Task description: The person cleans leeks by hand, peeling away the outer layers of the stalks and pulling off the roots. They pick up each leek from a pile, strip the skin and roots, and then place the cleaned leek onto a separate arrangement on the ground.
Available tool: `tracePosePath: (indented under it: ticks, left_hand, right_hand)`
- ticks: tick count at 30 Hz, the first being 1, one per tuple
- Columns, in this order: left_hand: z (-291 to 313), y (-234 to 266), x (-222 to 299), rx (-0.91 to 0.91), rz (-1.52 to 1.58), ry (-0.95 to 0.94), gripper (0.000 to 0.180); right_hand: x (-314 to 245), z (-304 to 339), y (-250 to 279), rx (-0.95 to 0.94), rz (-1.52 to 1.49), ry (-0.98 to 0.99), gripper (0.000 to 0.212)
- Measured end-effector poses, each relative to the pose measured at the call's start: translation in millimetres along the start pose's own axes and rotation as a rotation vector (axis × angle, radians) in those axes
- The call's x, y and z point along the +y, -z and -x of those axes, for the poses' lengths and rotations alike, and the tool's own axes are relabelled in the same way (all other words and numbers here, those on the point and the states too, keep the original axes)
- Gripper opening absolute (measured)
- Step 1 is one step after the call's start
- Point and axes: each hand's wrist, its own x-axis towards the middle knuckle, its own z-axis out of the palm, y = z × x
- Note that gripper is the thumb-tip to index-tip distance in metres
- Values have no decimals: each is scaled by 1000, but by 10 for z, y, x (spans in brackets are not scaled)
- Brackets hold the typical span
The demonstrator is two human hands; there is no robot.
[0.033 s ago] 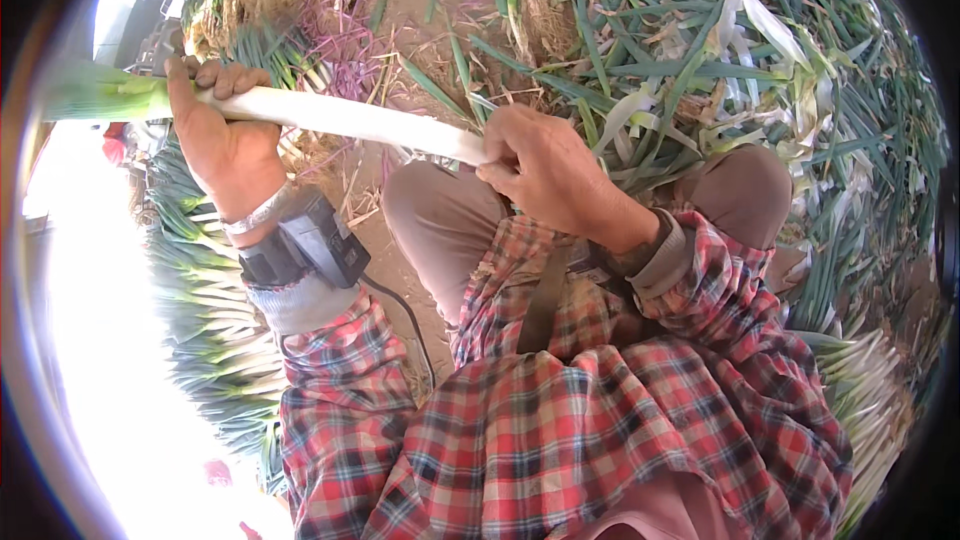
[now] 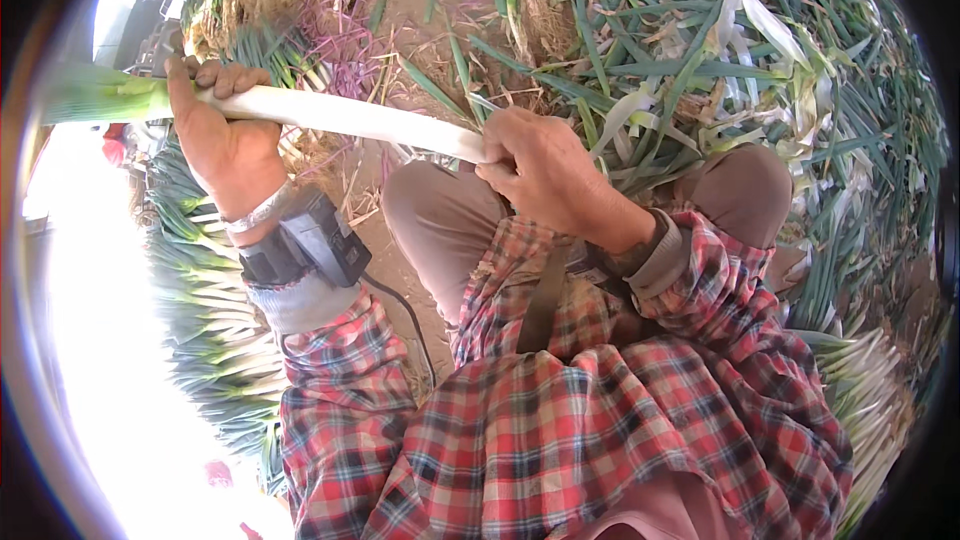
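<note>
A long green onion (image 2: pixel 350 120) with a thick, peeled-looking white shaft lies nearly level across the front of me, its green leaves pointing left. My left hand (image 2: pixel 228 145) is closed round it where the white meets the green. At the other end, my right hand (image 2: pixel 550 175) pinches the root tip between thumb and bent fingers. That tip is hidden behind the fingers, so I cannot make out any roots. A dark box with a cable (image 2: pixel 325 240) is strapped to my left wrist.
A large heap of stripped green leaves and pale skins (image 2: pixel 720 70) spreads at the far right. Rows of green onions (image 2: pixel 225 320) lie along the left, more (image 2: pixel 865 390) at the lower right. Unpeeled, rooted bunches (image 2: pixel 300 0) and purple ties (image 2: pixel 345 40) sit at the far left.
</note>
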Motion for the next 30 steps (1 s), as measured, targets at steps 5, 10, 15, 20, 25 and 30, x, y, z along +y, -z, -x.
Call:
tracePosePath:
  ticks: [5, 10, 15, 20, 25, 30]
  left_hand:
    - [-8, 34, 7, 20, -43, -62, 23]
    - [-301, 589, 300, 18, 16, -119, 25]
    - [-158, 687, 617, -58, 252, -82, 25]
    - [61, 482, 573, -358, 317, -99, 17]
    - [292, 124, 481, -342, 346, -128, 65]
    - [379, 124, 455, -321, 172, -270, 80]
  right_hand:
    - [-81, 50, 10, 147, 207, 179, 14]
    - [67, 406, 264, -75, 224, 302, 12]
    - [959, 1013, 830, -388, 876, -327, 29]
    - [194, 430, 695, 105, 141, -87, 28]
    - [29, 276, 347, 263, 216, 85, 21]
    - [37, 304, 344, 228, 319, 75, 16]
